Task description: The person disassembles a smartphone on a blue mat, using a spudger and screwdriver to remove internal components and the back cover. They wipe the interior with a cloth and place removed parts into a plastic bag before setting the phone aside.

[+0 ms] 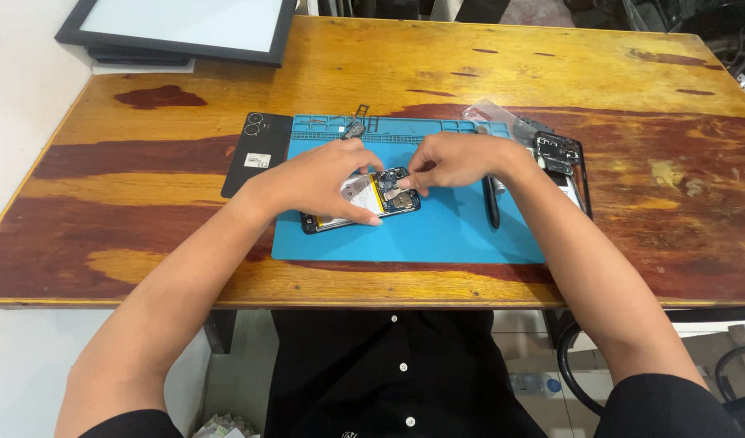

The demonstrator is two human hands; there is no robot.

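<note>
The varnished wooden table (600, 89) carries a blue rectangular silicone work mat (462, 231) at its centre. At 9 o'clock from the mat lies a black phone back cover (255, 154); at 3 o'clock, a black inner phone frame (563, 158). A dark pen-shaped tool (492, 203) lies on the mat under the right wrist.

The opened smartphone with exposed battery and circuit board (364, 203) sits mid-mat, long axis running 8 to 2 o'clock. The left hand (324, 178) clamps its battery end, fingers curled over it. The right hand (454, 162) pinches at the board end, fingertips (411, 182) closed; any item between them cannot be made out. The board lies at 7 o'clock from those fingertips, touching.
</note>
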